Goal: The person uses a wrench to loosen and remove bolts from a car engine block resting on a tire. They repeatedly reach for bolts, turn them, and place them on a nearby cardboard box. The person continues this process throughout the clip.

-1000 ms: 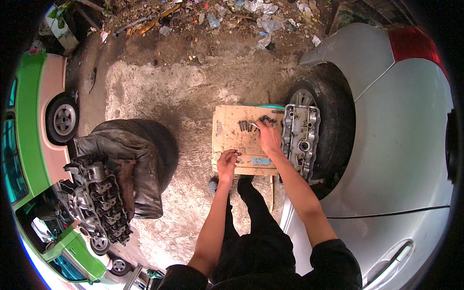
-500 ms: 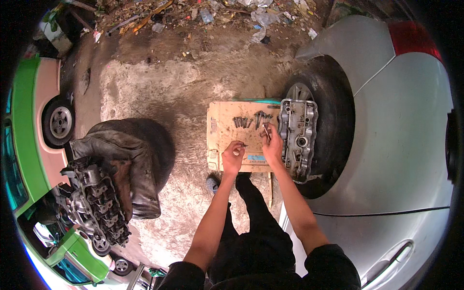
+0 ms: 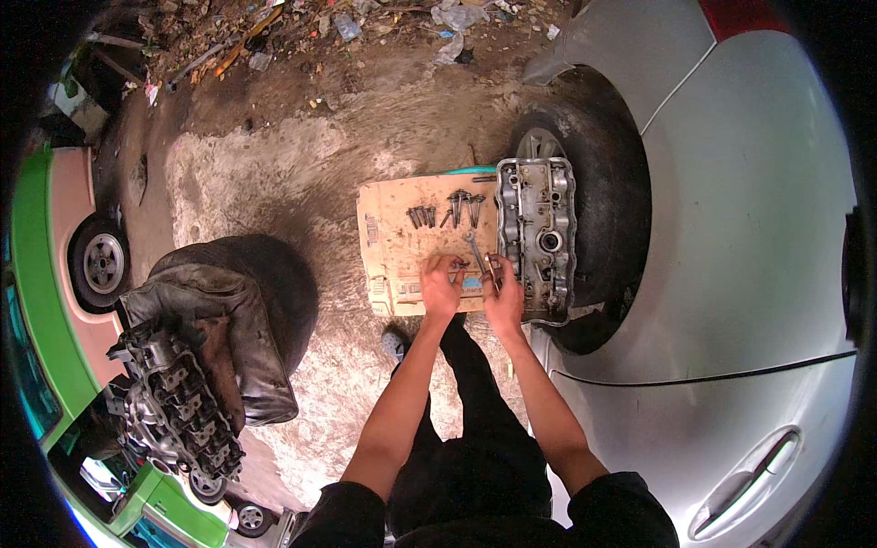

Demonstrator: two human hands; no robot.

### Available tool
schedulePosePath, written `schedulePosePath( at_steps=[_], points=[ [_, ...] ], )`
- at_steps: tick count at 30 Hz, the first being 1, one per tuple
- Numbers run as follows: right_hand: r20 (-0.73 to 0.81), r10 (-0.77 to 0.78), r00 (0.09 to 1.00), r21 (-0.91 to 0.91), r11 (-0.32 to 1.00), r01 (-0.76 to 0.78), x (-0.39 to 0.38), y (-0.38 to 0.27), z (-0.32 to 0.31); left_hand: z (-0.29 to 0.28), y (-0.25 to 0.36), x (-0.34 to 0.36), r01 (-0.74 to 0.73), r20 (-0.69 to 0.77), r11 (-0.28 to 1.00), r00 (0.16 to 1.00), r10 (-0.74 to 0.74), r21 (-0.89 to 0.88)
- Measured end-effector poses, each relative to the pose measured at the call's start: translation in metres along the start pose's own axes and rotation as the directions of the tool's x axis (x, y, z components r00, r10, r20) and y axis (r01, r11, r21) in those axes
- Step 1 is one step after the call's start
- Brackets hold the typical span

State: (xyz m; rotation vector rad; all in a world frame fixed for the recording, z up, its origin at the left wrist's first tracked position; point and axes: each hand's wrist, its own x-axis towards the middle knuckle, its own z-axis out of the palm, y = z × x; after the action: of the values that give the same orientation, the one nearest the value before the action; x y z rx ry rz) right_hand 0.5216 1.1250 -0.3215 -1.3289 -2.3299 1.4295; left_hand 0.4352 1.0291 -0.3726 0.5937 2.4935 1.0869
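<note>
My left hand (image 3: pixel 441 290) is over the near part of a cardboard sheet (image 3: pixel 388 219), fingers pinched on a small dark bolt (image 3: pixel 460 266), partly hidden by the fingertips. Close beside it, my right hand (image 3: pixel 504 301) is closed on a slim pale stick-like piece (image 3: pixel 493 265), its exact kind unclear. A silvery wrench (image 3: pixel 472 242) angles across the cardboard, its lower end close to my right fingers. Farther up are a row of short dark bolts (image 3: pixel 421 216) and a group of longer ones (image 3: pixel 466 203).
A metal valve cover (image 3: pixel 539 210) lies along the cardboard's right edge, by a tyre (image 3: pixel 612 210) and a silver car (image 3: pixel 731 237). To the left, a cylinder head (image 3: pixel 178 402) rests by a dark draped cover (image 3: pixel 242 310). Litter (image 3: pixel 347 27) lies at the far edge.
The view has shifted, so the scene sits further left and higher. My right hand has drawn nearer to me, away from the longer bolts, and the wrench now shows.
</note>
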Motion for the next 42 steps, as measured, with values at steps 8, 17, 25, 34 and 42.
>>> schedulePosePath(
  at_steps=[8,17,25,34,42],
  points=[
    [-0.027,-0.096,0.995,-0.017,0.995,0.096,0.033,-0.008,0.03,-0.016,0.0,0.018,0.127,-0.089,0.953,0.984,-0.157,-0.276],
    [-0.05,-0.181,0.982,-0.112,0.978,0.175,0.077,-0.039,0.073,-0.029,-0.01,0.042,0.09,-0.288,0.974,0.946,-0.149,-0.207],
    [-0.031,-0.225,0.974,-0.162,0.963,0.217,0.079,-0.046,0.085,-0.035,-0.019,0.053,0.014,-0.218,0.976,0.974,-0.062,-0.216],
    [-0.031,-0.273,0.961,-0.1,0.958,0.269,0.075,-0.042,0.073,-0.05,-0.011,0.046,0.032,-0.198,0.973,0.977,-0.078,-0.226],
    [-0.097,-0.19,0.977,-0.033,0.982,0.187,0.04,-0.039,0.021,-0.057,0.009,0.004,0.067,-0.134,0.967,0.986,-0.102,-0.247]
  ],
)
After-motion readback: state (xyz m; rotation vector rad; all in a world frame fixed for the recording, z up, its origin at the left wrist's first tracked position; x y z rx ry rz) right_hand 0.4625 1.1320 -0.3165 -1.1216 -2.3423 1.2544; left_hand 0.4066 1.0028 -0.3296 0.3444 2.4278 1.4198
